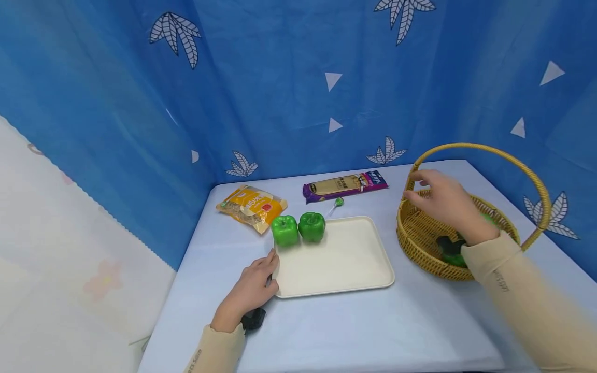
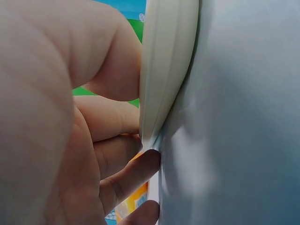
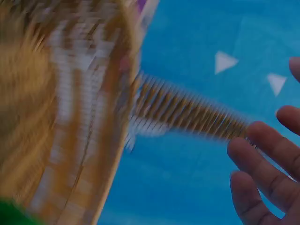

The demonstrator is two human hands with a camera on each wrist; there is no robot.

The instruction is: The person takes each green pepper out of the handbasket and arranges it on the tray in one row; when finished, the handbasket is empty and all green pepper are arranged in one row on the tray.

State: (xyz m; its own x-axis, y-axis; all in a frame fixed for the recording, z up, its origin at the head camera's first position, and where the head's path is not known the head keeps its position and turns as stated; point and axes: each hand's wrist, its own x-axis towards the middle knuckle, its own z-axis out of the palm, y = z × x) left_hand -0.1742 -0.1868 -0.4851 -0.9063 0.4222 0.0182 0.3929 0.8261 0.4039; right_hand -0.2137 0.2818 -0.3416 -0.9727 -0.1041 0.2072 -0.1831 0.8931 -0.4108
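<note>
My left hand rests at the left edge of a cream tray. In the left wrist view its thumb and fingertips touch the tray rim and the cloth, fairly straight. Two green bell peppers stand side by side on the tray's far left corner. My right hand is above a yellow wicker basket, beside the left side of its handle. Its fingers spread loosely in the right wrist view, with nothing held. Green items lie inside the basket, partly hidden by my wrist.
Behind the tray lie an orange food bag, a purple noodle packet and a green lollipop. A white cloth covers the table. A blue curtain hangs along the back.
</note>
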